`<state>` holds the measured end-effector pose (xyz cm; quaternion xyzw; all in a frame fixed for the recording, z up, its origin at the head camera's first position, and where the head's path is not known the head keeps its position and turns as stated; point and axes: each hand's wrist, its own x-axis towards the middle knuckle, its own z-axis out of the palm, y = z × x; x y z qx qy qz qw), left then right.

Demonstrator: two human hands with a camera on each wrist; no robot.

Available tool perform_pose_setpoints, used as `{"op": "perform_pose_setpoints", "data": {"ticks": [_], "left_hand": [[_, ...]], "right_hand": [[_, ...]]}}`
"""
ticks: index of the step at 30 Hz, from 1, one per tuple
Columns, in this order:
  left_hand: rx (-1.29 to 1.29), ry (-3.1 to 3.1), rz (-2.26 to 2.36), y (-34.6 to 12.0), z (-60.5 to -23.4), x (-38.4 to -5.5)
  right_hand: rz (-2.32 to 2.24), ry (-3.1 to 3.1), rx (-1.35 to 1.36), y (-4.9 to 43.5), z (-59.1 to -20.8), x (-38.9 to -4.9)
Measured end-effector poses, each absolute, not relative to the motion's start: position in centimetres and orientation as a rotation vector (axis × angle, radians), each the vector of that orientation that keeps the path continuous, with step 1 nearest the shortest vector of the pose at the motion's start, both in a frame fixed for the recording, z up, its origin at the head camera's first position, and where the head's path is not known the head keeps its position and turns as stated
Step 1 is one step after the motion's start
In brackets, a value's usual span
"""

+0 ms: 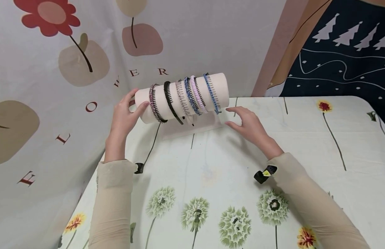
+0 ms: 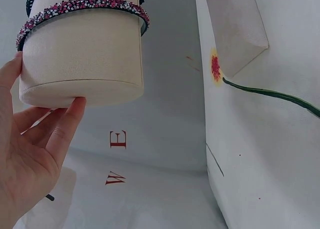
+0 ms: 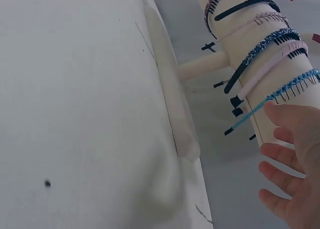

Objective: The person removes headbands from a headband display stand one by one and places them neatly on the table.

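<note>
Six headbands already sit around the roll of the headband stand [image 1: 222,88], and neither hand shows a loose one, so the dressing of the roll looks well advanced. The spacing is uneven, which may leave some adjusting; whether any more bands belong on it cannot be told from these views.

The stand is at 12 o'clock on the surface [image 1: 211,148]. At about 9 o'clock of it, the left hand [image 1: 124,114] holds the roll's end, thumb on the near side and fingertips against the end face. The right hand [image 1: 250,126], between 3 and 4 o'clock, has its thumb and fingers apart with nothing between them; it is just beside the bright blue headband [image 1: 212,92], and contact there cannot be made out.

The stand is pale cream and smooth, a thick roll carried on a short post [image 3: 202,66] above a flat base [image 1: 208,122]. In the head view the roll slants slightly, its 3 o'clock end higher than its 9 o'clock end.

Going from 9 towards 3 o'clock come a pink-and-silver glitter headband [image 2: 90,3], a black headband [image 1: 171,104], a pale wire-toothed headband [image 1: 181,95], a dark blue glitter headband [image 1: 190,95], a lilac headband [image 1: 197,95] and the bright blue one. Dark blue and lilac lie close together; wider bare stretches flank the black one. Comb teeth show along several bands, and their dark-tipped ends hang below the roll.
</note>
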<state>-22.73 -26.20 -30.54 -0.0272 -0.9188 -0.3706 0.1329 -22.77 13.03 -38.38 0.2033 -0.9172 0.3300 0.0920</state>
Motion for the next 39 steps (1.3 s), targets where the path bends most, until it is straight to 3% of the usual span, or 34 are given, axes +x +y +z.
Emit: {"op": "perform_pose_setpoints", "data": {"ticks": [15, 39], "left_hand": [[-0.079, -2.662, -1.069, -26.1, -30.5, -22.8], [-0.085, -2.661, -1.075, -26.2, -30.6, -22.6]], "right_hand": [[1.295, -2.647, 0.654, 11.4, -38.9, -23.0], [1.319, -2.575, 0.56, 11.2, -38.6, -22.5]]}}
